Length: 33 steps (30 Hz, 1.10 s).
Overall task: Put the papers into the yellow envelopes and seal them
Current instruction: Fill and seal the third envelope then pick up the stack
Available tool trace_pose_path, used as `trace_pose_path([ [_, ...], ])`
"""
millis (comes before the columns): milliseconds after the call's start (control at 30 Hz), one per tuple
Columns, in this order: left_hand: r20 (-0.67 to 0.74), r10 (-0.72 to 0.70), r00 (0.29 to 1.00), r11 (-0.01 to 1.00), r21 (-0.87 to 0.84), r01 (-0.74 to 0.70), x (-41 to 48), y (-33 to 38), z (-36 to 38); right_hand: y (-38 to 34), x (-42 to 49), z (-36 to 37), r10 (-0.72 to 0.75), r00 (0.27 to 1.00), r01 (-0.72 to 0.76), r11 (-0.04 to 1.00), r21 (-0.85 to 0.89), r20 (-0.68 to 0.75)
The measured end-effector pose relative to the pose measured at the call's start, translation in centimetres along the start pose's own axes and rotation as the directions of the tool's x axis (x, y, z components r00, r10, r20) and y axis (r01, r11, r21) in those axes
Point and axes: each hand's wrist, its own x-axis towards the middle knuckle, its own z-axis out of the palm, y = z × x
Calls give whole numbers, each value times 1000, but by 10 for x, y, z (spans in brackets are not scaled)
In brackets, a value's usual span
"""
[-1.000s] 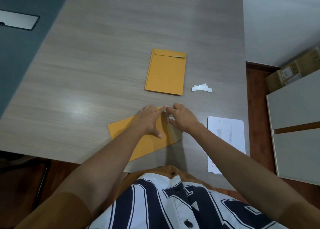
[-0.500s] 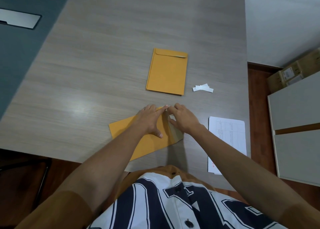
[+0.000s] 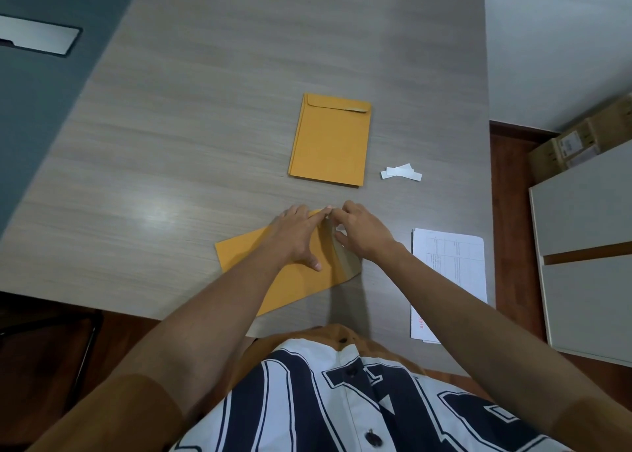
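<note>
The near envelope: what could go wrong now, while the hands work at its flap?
The white strip that the right hand pinches may tear, leaving the flap partly covered. The near envelope lies askew, held flat only by the left hand, so the flap may close crooked.

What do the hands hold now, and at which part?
The left hand presses the near yellow envelope flat; the right hand pinches a small white bit at its flap.
</note>
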Motion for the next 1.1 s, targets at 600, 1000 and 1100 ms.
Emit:
trace_pose_path([
  [600,-4,-3,1000,1000,8,3,2,-1,1,5,2,4,-38,998,35,998,-50,-57],
  [1000,7,-11,1000,1000,-28,11,0,0,-3,35,-4,-24,473,874,-297,700,649,-110],
  [1100,15,-11,1000,999,-30,12,-2,1,-6,54,-1,-38,701,713,-354,326,877,27],
])
